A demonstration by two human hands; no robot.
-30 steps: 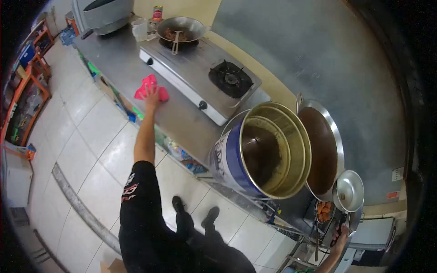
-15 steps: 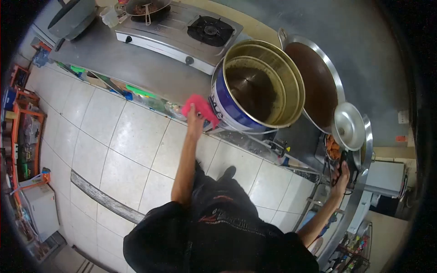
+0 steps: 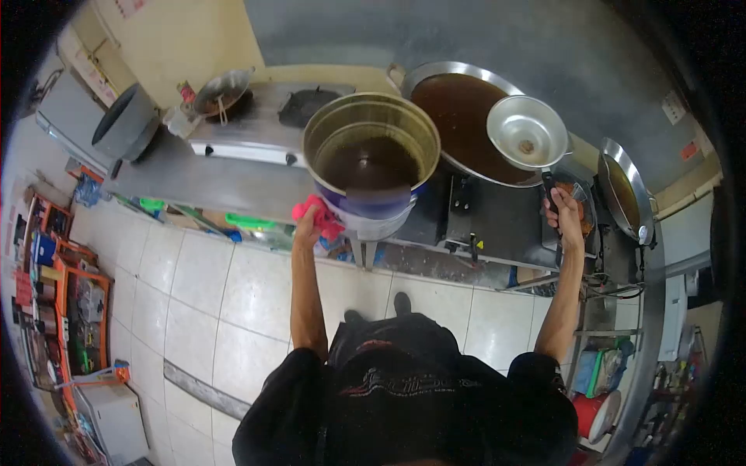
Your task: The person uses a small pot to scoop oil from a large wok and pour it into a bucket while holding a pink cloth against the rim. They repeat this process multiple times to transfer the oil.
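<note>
My left hand [image 3: 309, 224] is closed on a bunched pink cloth [image 3: 331, 228], against the lower left side of a large blue and white metal bucket [image 3: 373, 208]. Dark brown liquid [image 3: 369, 165] shows inside the bucket. My right hand [image 3: 569, 219] grips the black handle of a small silver saucepan [image 3: 509, 124]. That saucepan is held over the right side of a wide metal pan [image 3: 426, 72], which contains brown liquid. A little residue lies in the saucepan's bottom.
A gas stove [image 3: 249, 151] with a wok [image 3: 225, 81] stands to the left on the steel counter [image 3: 186, 179]. Farther left is a grey pot [image 3: 128, 124]. Orange-brown food [image 3: 583, 203] and another pan [image 3: 622, 182] are at the right.
The view has turned, so the counter now runs more level. The saucepan has moved left relative to the wide pan, over its right side. Both hands keep their holds.
</note>
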